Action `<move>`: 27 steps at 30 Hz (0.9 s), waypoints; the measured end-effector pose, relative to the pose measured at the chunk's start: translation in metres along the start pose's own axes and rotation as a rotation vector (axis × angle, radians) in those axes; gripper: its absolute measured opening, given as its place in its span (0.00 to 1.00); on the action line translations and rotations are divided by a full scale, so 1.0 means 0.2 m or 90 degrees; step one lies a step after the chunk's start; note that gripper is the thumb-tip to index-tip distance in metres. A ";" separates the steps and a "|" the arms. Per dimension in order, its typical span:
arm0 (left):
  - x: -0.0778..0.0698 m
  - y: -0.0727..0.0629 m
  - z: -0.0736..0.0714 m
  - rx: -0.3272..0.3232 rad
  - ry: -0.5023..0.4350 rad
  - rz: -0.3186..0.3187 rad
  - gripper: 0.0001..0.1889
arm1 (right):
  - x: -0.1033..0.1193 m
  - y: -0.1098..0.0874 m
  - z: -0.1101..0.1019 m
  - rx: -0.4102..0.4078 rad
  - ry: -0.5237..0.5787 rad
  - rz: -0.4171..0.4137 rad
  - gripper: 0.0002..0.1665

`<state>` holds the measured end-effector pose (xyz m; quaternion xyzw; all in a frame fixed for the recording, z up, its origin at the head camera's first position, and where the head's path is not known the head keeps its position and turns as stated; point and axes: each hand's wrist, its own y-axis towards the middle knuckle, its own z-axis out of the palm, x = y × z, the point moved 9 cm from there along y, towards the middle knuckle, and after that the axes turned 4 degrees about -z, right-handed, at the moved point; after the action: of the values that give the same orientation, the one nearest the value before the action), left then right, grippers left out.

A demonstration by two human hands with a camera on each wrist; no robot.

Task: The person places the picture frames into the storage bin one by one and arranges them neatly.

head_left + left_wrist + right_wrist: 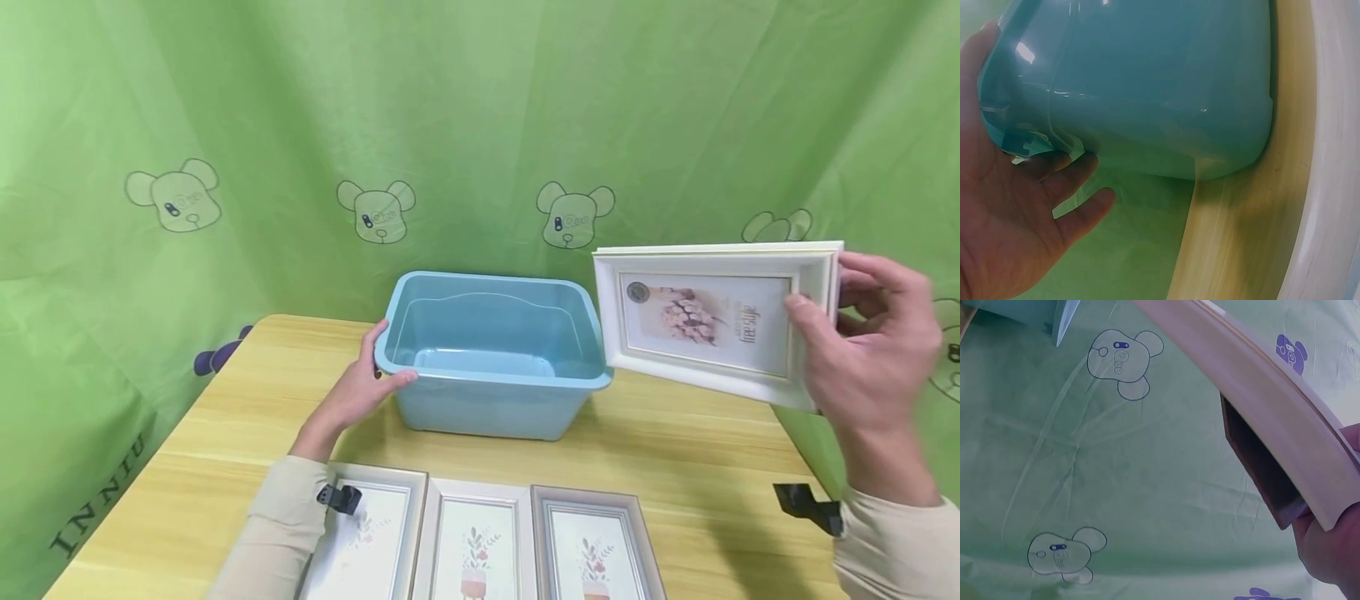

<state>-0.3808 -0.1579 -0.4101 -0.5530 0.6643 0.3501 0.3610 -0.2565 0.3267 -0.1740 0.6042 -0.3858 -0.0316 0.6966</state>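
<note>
My left hand (357, 389) grips the front left corner of a light blue plastic bin (487, 410), its thumb over the rim. Within, the bin's floor is bare. In the left wrist view, fingertips (1088, 164) lie below the rim along the bin's outer wall. My right hand (881, 350) holds a white picture frame (720, 383) by its right end, thumb across the front. The frame is raised at the bin's right, its flower print facing me. From the right wrist view, the white frame (1272, 419) appears edge-on, with a dark piece (1257, 462) behind it.
In front of the bin lie three more picture frames side by side: a left one (401, 533), a pale middle one (480, 487) and a grey-brown right one (600, 493). The wooden table (247, 400) ends near the green bear-print curtain (480, 108).
</note>
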 end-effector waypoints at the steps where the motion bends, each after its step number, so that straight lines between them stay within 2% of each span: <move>1: 0.00 0.00 0.00 0.001 -0.001 0.000 0.54 | 0.00 0.00 0.01 -0.001 -0.003 0.000 0.29; 10: 0.00 0.00 0.00 -0.001 -0.007 0.002 0.54 | -0.04 0.01 0.09 -0.001 -0.035 -0.004 0.28; 17: 0.00 0.00 0.00 -0.001 -0.002 -0.002 0.55 | -0.05 0.01 0.14 0.028 -0.076 -0.012 0.28; 23: 0.00 0.00 0.00 -0.001 -0.004 0.003 0.54 | -0.06 0.00 0.18 0.023 -0.102 0.035 0.29; 27: 0.00 0.00 0.00 0.000 -0.005 0.003 0.54 | -0.05 -0.01 0.21 0.025 -0.119 0.036 0.28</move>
<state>-0.3805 -0.1576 -0.4094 -0.5501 0.6644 0.3530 0.3625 -0.2875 0.2972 -0.1824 0.6010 -0.4664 -0.0610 0.6462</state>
